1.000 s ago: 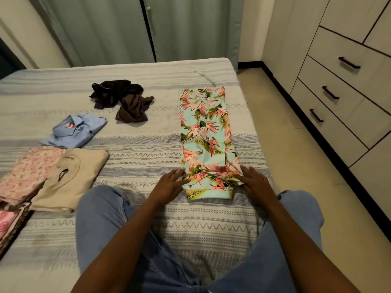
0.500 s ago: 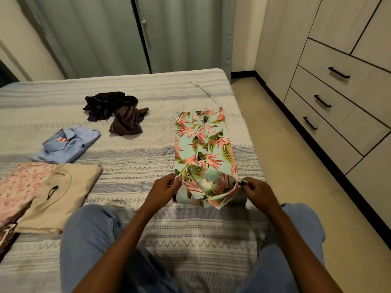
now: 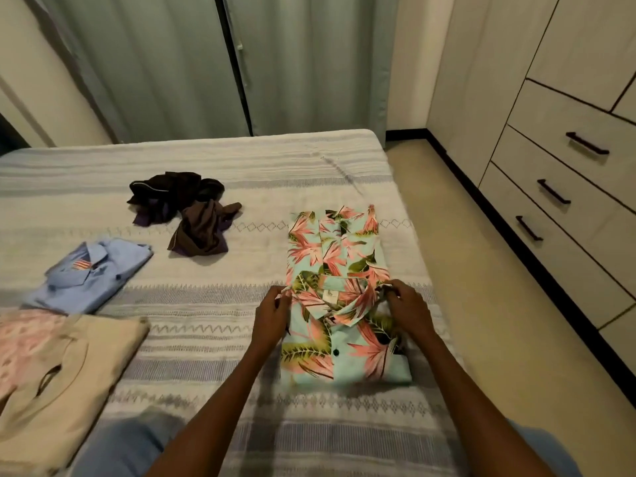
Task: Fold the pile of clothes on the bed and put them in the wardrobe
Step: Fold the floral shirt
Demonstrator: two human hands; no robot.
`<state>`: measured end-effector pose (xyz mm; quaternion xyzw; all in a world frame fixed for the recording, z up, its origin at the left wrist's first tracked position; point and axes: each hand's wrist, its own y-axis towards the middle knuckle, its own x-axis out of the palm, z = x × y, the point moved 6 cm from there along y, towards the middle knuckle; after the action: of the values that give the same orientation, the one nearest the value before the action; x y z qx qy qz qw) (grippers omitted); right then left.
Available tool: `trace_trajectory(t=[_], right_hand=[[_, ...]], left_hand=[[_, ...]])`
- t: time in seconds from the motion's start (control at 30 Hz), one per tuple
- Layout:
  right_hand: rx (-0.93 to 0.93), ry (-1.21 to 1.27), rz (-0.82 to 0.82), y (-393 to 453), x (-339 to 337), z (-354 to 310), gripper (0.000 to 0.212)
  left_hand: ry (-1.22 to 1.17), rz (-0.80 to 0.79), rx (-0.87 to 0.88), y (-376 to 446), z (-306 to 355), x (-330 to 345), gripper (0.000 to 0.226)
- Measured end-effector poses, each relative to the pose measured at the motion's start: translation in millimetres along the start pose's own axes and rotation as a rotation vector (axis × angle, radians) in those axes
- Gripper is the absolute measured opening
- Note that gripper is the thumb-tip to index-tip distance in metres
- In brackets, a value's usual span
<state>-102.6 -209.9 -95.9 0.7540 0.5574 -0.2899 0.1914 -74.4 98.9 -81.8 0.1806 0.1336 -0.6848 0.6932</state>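
Observation:
A turquoise shirt with pink and green leaves (image 3: 335,256) lies on the striped bed (image 3: 206,304), its near half folded over the far half with the collar on top. My left hand (image 3: 272,313) pinches the left collar corner. My right hand (image 3: 406,309) pinches the right collar corner. A heap of unfolded dark brown and purple clothes (image 3: 187,210) lies further back. Folded on the left are a blue shirt (image 3: 91,275), a beige top (image 3: 65,376) and a pink floral piece (image 3: 20,346).
The wardrobe (image 3: 568,160) with dark-handled drawers stands along the right wall, across a strip of bare floor (image 3: 481,321). Green curtains (image 3: 206,63) hang behind the bed. My knees in blue jeans (image 3: 127,445) rest on the bed's near edge.
Both hands took hold of the shirt's near end, lifted it and carried it away from me over the far half. The shirt now lies about half as long, collar up.

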Motion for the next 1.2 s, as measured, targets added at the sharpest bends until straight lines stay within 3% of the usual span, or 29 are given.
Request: trace_trajectory(t=[0.4,0.67,0.9,1.07,1.2], right_hand=[[0.068,-0.149,0.04,236,18,-24,0.034],[0.027,-0.374,0.089,346,58,-37,0.032],[-0.011,-0.553,0.078,364,83,-22,0.028],[-0.05,-0.561,0.211,346,73,-30,0.043],[-0.127,-0.558,0.222,300,70,-40,0.045]], left_hand=[[0.154,0.105,0.061,230,5,50,0.025],[0.358,0.205,-0.06,340,-35,81,0.028],[0.646,0.157,-0.137,366,-56,93,0.035],[0.571,0.175,-0.198,356,-49,89,0.053],[0.689,0.195,-0.062,315,-24,86,0.054]])
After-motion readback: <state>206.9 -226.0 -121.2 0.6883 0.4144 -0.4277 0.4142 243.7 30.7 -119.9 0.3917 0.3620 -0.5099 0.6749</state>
